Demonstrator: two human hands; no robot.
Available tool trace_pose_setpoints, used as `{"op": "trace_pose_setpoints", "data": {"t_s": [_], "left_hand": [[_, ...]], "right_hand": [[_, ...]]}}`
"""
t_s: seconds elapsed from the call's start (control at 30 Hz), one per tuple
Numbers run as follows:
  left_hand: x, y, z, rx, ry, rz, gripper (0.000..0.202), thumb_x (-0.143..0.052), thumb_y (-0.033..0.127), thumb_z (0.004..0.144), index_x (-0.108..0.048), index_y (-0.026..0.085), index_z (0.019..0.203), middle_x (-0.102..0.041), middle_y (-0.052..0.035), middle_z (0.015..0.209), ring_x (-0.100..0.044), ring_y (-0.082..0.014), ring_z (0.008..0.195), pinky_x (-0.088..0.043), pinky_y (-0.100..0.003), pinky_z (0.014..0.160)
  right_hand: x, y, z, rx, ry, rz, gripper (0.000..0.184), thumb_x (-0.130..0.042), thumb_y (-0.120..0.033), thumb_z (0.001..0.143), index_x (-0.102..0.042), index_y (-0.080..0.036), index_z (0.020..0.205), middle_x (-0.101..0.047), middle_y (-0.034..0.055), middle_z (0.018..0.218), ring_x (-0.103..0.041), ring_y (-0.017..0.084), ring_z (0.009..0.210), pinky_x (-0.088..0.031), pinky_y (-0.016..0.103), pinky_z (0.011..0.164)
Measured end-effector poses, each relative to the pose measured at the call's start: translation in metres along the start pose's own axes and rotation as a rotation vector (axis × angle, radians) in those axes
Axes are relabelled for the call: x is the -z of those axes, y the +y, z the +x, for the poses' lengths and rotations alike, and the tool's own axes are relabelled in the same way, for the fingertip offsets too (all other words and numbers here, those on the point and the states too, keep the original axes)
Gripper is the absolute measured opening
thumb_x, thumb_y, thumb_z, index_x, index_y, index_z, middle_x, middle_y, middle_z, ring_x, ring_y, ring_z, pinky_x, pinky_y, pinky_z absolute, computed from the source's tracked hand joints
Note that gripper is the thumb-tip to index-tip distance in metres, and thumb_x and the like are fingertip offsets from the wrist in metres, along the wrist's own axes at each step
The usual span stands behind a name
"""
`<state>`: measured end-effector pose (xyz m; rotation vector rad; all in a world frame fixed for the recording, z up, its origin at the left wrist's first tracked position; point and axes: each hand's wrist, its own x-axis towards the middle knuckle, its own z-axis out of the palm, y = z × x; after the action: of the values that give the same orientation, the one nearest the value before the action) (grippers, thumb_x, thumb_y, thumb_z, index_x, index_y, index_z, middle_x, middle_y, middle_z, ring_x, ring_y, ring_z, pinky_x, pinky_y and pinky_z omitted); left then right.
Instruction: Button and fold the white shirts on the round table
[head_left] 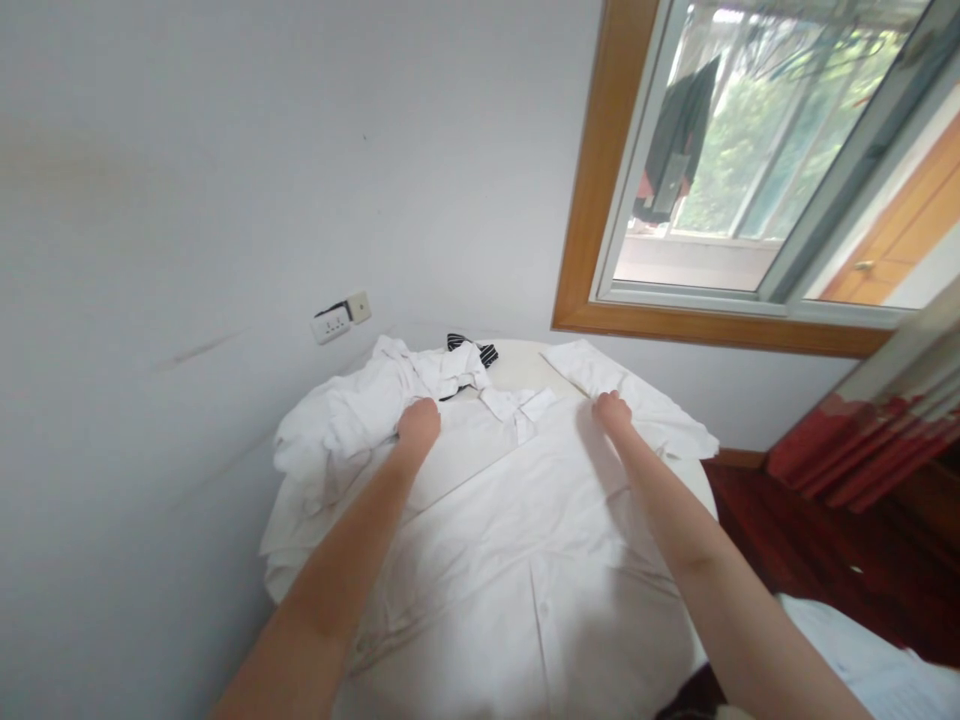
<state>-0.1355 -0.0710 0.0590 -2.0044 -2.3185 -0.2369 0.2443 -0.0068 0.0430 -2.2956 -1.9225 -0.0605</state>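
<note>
A white collared shirt [487,540] lies spread over a round white table [517,365], its collar [517,405] toward the far edge. My left hand [420,425] is closed on the shirt's left shoulder area, beside a heap of white cloth. My right hand [613,413] pinches the shirt's right shoulder, where the right sleeve [637,395] stretches out toward the table's right edge. The fingertips of both hands are largely hidden. Down the lower front of the shirt runs a button strip [541,620].
Crumpled white garments [337,410] are heaped at the left against the wall. A black-and-white striped cloth [472,348] lies at the back edge. A wall socket [331,324], a wood-framed window [574,290] and a red-and-cream curtain [840,450] surround the table. White material [862,650] sits low right.
</note>
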Motion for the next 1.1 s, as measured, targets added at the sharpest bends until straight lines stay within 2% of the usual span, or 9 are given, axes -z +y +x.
{"op": "trace_pose_setpoints", "data": {"t_s": [0.23,0.33,0.43,0.6,0.7,0.83,0.93,1.0,1.1], "left_hand": [[0.006,-0.006,0.020,0.133,-0.080,-0.035,0.041,-0.046,0.041,0.086,-0.062,0.009,0.105,-0.064,-0.0216,0.112,-0.060,-0.0310,0.106,-0.048,-0.038,0.085],[0.011,-0.007,0.027,0.139,-0.127,-0.057,0.034,-0.054,0.034,0.080,-0.064,0.009,0.101,-0.065,-0.0216,0.111,-0.061,-0.0305,0.105,-0.048,-0.035,0.082],[0.020,-0.007,0.031,0.096,-0.120,-0.065,0.023,-0.054,0.026,0.078,-0.065,0.013,0.093,-0.069,-0.0163,0.102,-0.063,-0.0265,0.102,-0.048,-0.030,0.080],[0.044,0.000,0.033,0.050,0.000,-0.220,0.024,-0.042,0.027,0.087,-0.060,0.015,0.097,-0.069,-0.0068,0.077,-0.068,-0.0182,0.077,-0.048,-0.026,0.072],[0.058,0.007,0.035,0.060,0.149,-0.334,0.026,-0.038,0.028,0.091,-0.054,0.014,0.105,-0.069,-0.0076,0.081,-0.068,-0.0162,0.067,-0.048,-0.027,0.070],[0.075,0.011,0.049,0.105,0.278,-0.416,0.028,-0.034,0.028,0.094,-0.047,0.012,0.114,-0.068,-0.0116,0.090,-0.067,-0.0176,0.073,-0.048,-0.029,0.073],[0.082,0.008,0.064,0.142,0.334,-0.433,0.029,-0.033,0.028,0.094,-0.045,0.013,0.116,-0.067,-0.0118,0.092,-0.066,-0.0197,0.082,-0.047,-0.031,0.075],[0.083,0.004,0.073,0.146,0.382,-0.394,0.028,-0.033,0.028,0.094,-0.047,0.015,0.114,-0.066,-0.0118,0.096,-0.063,-0.0217,0.092,-0.047,-0.033,0.079],[0.076,-0.003,0.083,0.079,0.421,-0.286,0.024,-0.035,0.028,0.092,-0.053,0.019,0.106,-0.063,-0.0116,0.103,-0.057,-0.0223,0.102,-0.044,-0.032,0.086]], "right_hand": [[0.001,0.004,0.010,0.070,-0.073,0.064,0.037,-0.045,-0.021,0.087,-0.057,-0.005,0.118,-0.064,0.0243,0.108,-0.064,0.028,0.100,-0.049,0.034,0.081],[0.003,0.002,0.009,0.081,-0.066,0.085,0.036,-0.044,-0.018,0.087,-0.060,-0.006,0.116,-0.065,0.0247,0.109,-0.063,0.029,0.104,-0.048,0.035,0.085],[0.008,0.000,0.009,0.085,-0.043,0.117,0.032,-0.044,-0.015,0.085,-0.064,-0.008,0.110,-0.065,0.0239,0.107,-0.064,0.028,0.102,-0.048,0.035,0.085],[0.025,-0.001,0.012,0.093,0.054,0.245,0.036,-0.042,-0.013,0.084,-0.054,-0.012,0.118,-0.067,0.0163,0.101,-0.067,0.023,0.087,-0.050,0.031,0.077],[0.036,-0.003,0.019,0.117,0.184,0.511,0.036,-0.038,-0.014,0.084,-0.050,-0.014,0.118,-0.066,0.0128,0.099,-0.067,0.021,0.082,-0.052,0.031,0.073],[0.047,-0.009,0.041,0.138,0.242,0.871,0.036,-0.037,-0.017,0.083,-0.043,-0.016,0.118,-0.061,0.0103,0.104,-0.067,0.017,0.076,-0.054,0.028,0.060],[0.052,-0.017,0.063,0.143,0.251,1.025,0.032,-0.036,-0.019,0.081,-0.042,-0.018,0.113,-0.059,0.0082,0.107,-0.066,0.016,0.081,-0.054,0.026,0.058],[0.051,-0.023,0.075,0.150,0.253,1.055,0.032,-0.035,-0.019,0.081,-0.041,-0.019,0.112,-0.058,0.0073,0.107,-0.066,0.016,0.084,-0.054,0.026,0.061],[0.041,-0.032,0.086,0.166,0.269,0.936,0.034,-0.032,-0.019,0.081,-0.039,-0.018,0.115,-0.061,0.0081,0.104,-0.063,0.017,0.086,-0.052,0.028,0.068]]}}
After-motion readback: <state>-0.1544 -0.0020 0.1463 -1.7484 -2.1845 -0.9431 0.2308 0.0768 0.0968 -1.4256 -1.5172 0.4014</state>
